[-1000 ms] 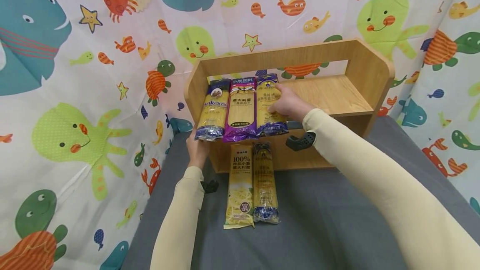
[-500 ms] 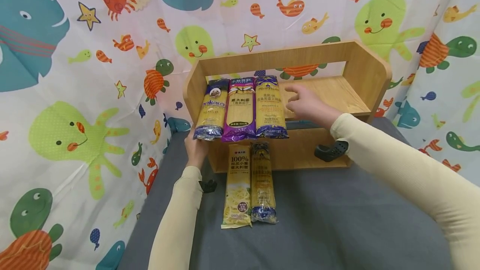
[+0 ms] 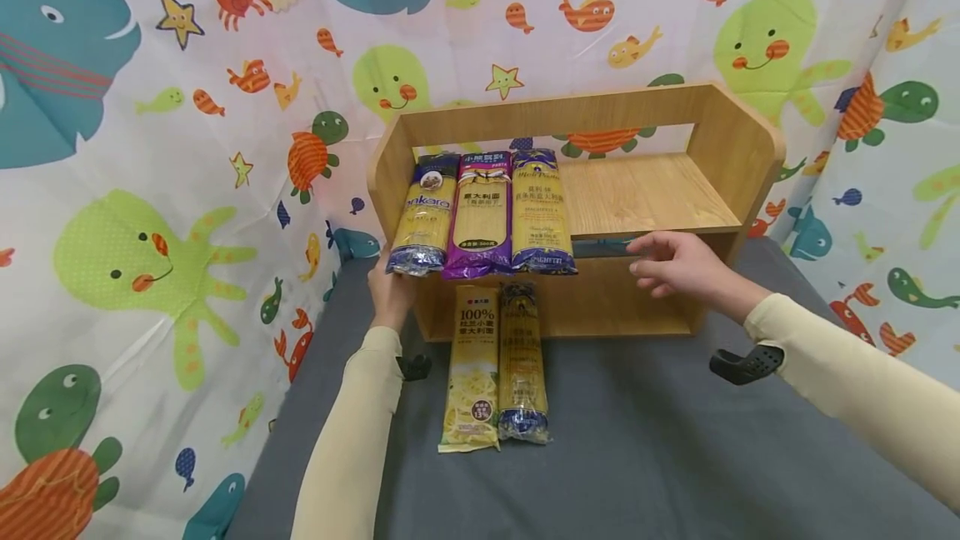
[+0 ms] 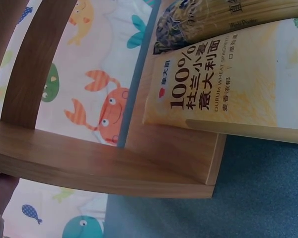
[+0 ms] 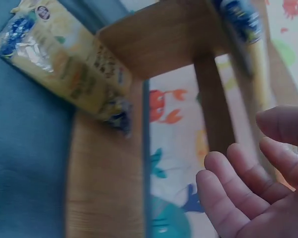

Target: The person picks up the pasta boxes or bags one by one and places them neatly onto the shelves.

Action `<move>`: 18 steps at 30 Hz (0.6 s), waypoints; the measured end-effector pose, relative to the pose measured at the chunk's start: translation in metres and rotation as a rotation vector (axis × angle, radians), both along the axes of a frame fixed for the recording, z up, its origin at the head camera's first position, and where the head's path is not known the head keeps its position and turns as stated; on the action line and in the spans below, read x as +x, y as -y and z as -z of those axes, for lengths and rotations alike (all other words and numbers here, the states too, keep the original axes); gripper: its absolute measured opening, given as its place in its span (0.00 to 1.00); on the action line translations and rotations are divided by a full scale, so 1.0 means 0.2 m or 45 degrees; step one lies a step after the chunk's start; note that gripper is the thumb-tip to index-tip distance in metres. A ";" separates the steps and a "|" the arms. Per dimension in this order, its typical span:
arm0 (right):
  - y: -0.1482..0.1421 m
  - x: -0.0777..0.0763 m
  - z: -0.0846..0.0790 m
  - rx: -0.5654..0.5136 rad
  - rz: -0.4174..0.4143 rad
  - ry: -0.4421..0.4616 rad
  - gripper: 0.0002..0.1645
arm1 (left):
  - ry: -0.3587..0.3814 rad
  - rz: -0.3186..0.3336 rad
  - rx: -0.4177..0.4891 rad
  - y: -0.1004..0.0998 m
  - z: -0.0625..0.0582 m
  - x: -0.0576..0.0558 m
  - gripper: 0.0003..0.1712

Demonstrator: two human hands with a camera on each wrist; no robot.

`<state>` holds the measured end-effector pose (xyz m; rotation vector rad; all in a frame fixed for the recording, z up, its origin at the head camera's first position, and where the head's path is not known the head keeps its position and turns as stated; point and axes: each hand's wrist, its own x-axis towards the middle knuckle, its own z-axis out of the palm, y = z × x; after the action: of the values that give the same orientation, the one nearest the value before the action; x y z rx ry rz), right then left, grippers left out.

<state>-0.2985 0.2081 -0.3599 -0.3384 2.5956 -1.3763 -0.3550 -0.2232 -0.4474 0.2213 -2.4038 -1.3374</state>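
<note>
On the wooden shelf's [image 3: 645, 190] upper board, three pasta packs lie side by side: an Ankara spaghetti pack [image 3: 425, 219], a purple-edged spaghetti pack [image 3: 482, 215] and a blue-ended spaghetti pack [image 3: 542, 211]. My left hand [image 3: 392, 294] touches the shelf's left side panel, its fingers mostly hidden; the left wrist view catches only part of it beside the panel's edge. My right hand [image 3: 678, 265], fingers loosely bent and holding nothing, hovers before the shelf's right half. Below, a yellow spaghetti pack [image 3: 472, 373] and another blue-ended spaghetti pack [image 3: 522, 365] lean out from the lower board.
A dark grey cloth [image 3: 637, 440] covers the surface under the shelf. Behind and to the left hangs a curtain [image 3: 247, 107] printed with sea animals. The shelf's right side panel [image 3: 742, 157] rises beyond my right hand.
My right hand has let go of the blue-ended pack on the upper board and moved right and down, away from it. The left hand stays at the left panel.
</note>
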 end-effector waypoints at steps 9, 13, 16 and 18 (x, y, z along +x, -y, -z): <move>0.01 0.00 0.36 -0.084 0.033 0.156 0.35 | 0.024 -0.001 0.076 0.00 0.00 -0.01 0.38; 0.06 0.01 0.54 -0.115 0.056 0.251 0.37 | 0.030 -0.008 0.086 0.00 -0.01 0.00 0.37; 0.11 0.03 0.69 -0.143 0.066 0.322 0.38 | 0.027 -0.006 0.065 0.00 -0.01 0.00 0.38; 0.15 0.05 0.77 -0.160 0.076 0.361 0.39 | 0.025 -0.001 0.054 0.00 -0.01 0.00 0.37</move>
<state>-0.2876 0.1780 -0.5143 -0.0755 2.3132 -1.4902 -0.3547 -0.2234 -0.4454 0.2477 -2.3927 -1.3931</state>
